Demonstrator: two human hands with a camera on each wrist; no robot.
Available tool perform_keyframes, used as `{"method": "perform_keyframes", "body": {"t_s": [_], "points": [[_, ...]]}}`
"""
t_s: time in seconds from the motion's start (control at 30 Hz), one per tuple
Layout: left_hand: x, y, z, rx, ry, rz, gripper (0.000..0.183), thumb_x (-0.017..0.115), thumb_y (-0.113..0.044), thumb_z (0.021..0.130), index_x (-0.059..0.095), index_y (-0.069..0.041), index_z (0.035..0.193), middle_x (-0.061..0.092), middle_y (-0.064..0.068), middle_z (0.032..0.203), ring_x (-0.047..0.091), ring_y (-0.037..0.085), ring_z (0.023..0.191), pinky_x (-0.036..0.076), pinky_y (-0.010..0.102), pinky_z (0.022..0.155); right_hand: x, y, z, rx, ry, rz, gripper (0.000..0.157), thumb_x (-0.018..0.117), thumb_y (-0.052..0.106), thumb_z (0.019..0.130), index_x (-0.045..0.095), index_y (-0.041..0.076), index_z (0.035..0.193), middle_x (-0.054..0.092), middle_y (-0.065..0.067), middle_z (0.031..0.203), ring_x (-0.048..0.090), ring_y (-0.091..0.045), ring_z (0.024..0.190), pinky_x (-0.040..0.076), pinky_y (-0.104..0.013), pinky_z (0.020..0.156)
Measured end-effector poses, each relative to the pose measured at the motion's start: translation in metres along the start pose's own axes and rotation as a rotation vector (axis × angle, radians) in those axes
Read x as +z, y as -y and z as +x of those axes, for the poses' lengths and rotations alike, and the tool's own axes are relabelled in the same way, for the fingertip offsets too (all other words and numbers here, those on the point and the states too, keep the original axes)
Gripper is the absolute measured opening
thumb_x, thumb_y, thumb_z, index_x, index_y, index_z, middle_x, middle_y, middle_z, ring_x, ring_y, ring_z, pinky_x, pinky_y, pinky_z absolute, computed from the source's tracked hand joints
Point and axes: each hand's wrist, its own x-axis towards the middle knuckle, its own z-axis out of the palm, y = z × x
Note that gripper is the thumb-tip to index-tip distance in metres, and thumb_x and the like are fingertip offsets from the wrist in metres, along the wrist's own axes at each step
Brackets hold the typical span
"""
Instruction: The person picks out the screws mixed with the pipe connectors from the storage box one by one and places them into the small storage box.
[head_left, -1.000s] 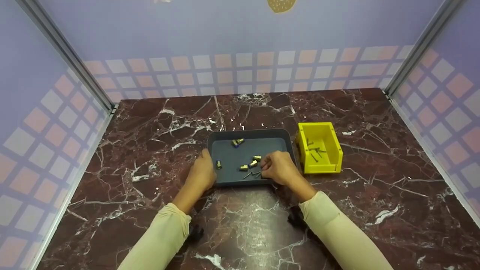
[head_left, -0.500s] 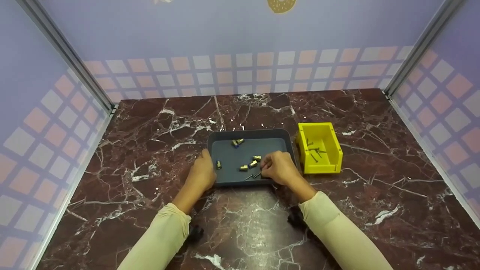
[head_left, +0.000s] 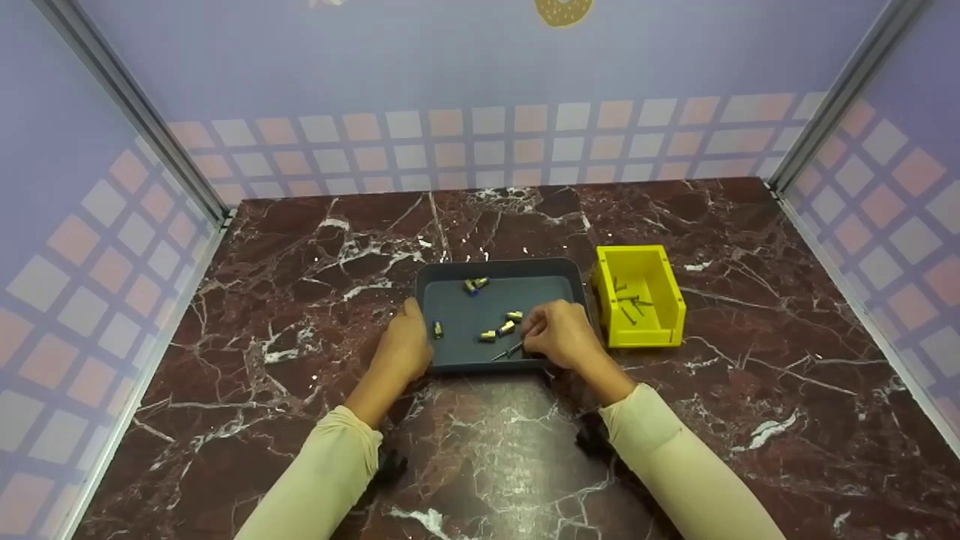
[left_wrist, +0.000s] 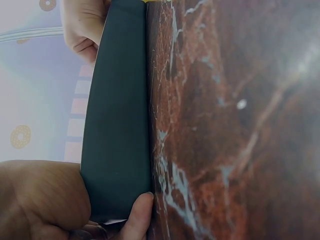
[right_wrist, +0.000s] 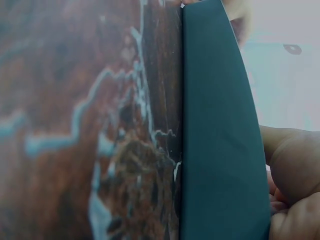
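Observation:
The dark grey tray (head_left: 495, 268) lies on the table, holding several brass fittings (head_left: 508, 327) with blue parts. My left hand (head_left: 405, 345) grips its left side; a fingertip (left_wrist: 142, 205) presses low at the tray's corner in the left wrist view. Inside the tray's near right corner, my right hand (head_left: 559, 336) has curled fingers and pinches at a screw (head_left: 507, 352), whose shaft sticks out left from the fingertips. The hand hides anything else under it. In the right wrist view the tray wall (right_wrist: 222, 140) covers the fingertips.
Right of the tray stands a yellow bin (head_left: 646, 339) with several screws (head_left: 630, 301) inside. Red marble table (head_left: 322, 247) surrounds both. Patterned panels (head_left: 480, 67) close off the back and both sides.
The screws that lay apart by the right fingertips have been drawn together into nearly one line. My right hand has shifted only slightly; the left hand and tray stay in place.

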Motion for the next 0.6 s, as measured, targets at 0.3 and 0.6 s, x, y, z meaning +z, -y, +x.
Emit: {"method": "perform_keyframes", "body": {"t_s": [0.3, 0.6], "points": [[0.001, 0.0, 0.001, -0.005, -0.006, -0.013, 0.064, 0.06, 0.004, 0.084, 0.033, 0.012, 0.141, 0.059, 0.036, 0.124, 0.066, 0.05, 0.107, 0.055, 0.054, 0.091, -0.013, 0.001, -0.002, 0.028, -0.021, 0.0, 0.013, 0.077, 0.011, 0.074, 0.08, 0.013, 0.087, 0.078, 0.001, 0.08, 0.072, -0.013, 0.074, 0.057, -0.03, 0.072], [0.001, 0.001, 0.0, 0.023, -0.022, 0.0, 0.062, 0.061, 0.004, 0.083, 0.035, 0.013, 0.138, 0.06, 0.037, 0.119, 0.066, 0.05, 0.106, 0.056, 0.054, 0.09, -0.039, -0.004, -0.005, 0.061, -0.041, 0.07, 0.013, 0.074, 0.008, 0.076, 0.079, 0.009, 0.089, 0.078, -0.006, 0.083, 0.07, -0.014, 0.072, 0.051, -0.023, 0.062]]}}
